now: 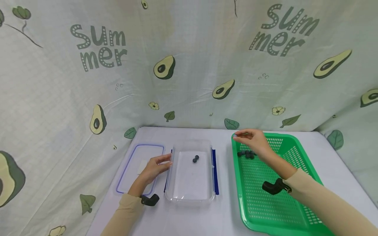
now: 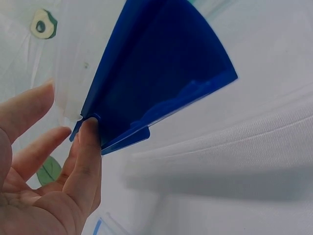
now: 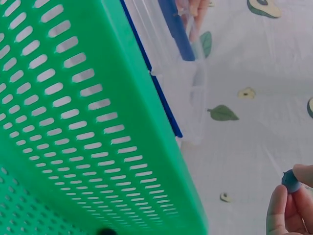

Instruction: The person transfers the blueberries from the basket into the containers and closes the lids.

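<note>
Clearly, a blueberry was pinched by the right hand near the eleven-o'clock corner of the green basket; the clear container, with two berries inside, was touched at nine o'clock by the left hand, fingers extended.

Basket and box look plastic — glossy and smooth.

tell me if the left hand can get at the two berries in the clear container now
Probably yes: the left hand touches the clear container, the lid lies off to its left, and nothing covers the two berries. It would need to lift over the side.
</note>
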### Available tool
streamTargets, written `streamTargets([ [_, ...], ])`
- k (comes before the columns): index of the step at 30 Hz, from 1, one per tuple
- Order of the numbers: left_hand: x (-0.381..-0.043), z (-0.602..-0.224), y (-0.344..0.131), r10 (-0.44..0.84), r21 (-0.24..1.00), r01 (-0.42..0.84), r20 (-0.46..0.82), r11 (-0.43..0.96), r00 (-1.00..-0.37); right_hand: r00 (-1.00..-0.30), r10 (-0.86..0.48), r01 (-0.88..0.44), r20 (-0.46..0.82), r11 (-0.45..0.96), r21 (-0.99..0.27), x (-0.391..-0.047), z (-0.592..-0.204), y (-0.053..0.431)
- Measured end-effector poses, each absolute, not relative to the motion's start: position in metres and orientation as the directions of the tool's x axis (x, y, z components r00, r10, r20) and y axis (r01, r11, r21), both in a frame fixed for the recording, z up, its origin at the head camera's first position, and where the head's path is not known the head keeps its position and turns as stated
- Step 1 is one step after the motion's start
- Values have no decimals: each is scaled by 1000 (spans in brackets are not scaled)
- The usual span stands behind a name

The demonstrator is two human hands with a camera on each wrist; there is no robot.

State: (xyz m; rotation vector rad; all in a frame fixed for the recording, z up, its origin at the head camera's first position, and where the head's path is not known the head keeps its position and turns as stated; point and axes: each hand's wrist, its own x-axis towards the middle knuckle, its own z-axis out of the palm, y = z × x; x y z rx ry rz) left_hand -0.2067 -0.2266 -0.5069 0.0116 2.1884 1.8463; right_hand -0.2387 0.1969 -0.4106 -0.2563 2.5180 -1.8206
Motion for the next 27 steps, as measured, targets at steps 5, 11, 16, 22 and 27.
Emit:
streamTargets([
  [5,-206,-506,-227,178,967,-180,-212,182,-961,-983,-163,-121,78,276,-953,-242,-410,184],
  [11,-206,-506,-226,172,966,-182,-214,181,-962,-978,-189,-132,89,227,-965,-244,-410,169],
  [16,-205,-506,-227,172,965,-173,-208,197,-963,-975,-209,-128,80,227,-965,-246,-411,157],
  [22,-207,-506,-229,181,967,-163,-199,196,-963,-969,-237,-126,71,228,-966,-252,-411,140],
  [27,-207,-507,-229,201,969,-158,-196,191,-960,-969,-240,-119,61,232,-965,-257,-414,130],
])
